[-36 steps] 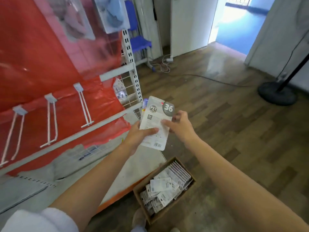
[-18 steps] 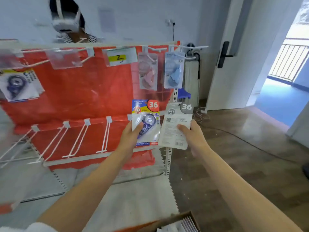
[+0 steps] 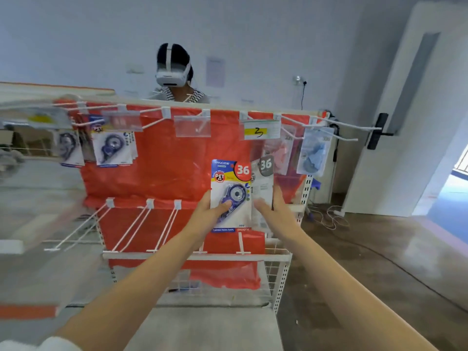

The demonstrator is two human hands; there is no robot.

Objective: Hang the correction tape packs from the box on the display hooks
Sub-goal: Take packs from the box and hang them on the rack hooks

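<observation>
My left hand [image 3: 206, 215] grips a correction tape pack [image 3: 231, 182] with its printed front toward me, thumb across the purple dispenser. Just to its right my right hand [image 3: 274, 214] holds a second pack [image 3: 263, 178] turned back side out, grey "36" at the top. Both packs are raised in front of the red display rack [image 3: 172, 163]. White hooks [image 3: 164, 224] on the lower rail carry nothing. Similar packs [image 3: 114, 146] hang from the upper rail at the left. The box is out of view.
A person wearing a white headset [image 3: 173, 72] stands behind the rack. Pink and blue packs [image 3: 314, 150] hang at the upper right, beside a yellow tag [image 3: 258, 131]. A white door [image 3: 405, 117] and cables on the wood floor [image 3: 329, 219] lie to the right.
My view has tilted up from the box and floor to the rack. The stack was split into one pack per hand, and both hands rose toward the rack.
</observation>
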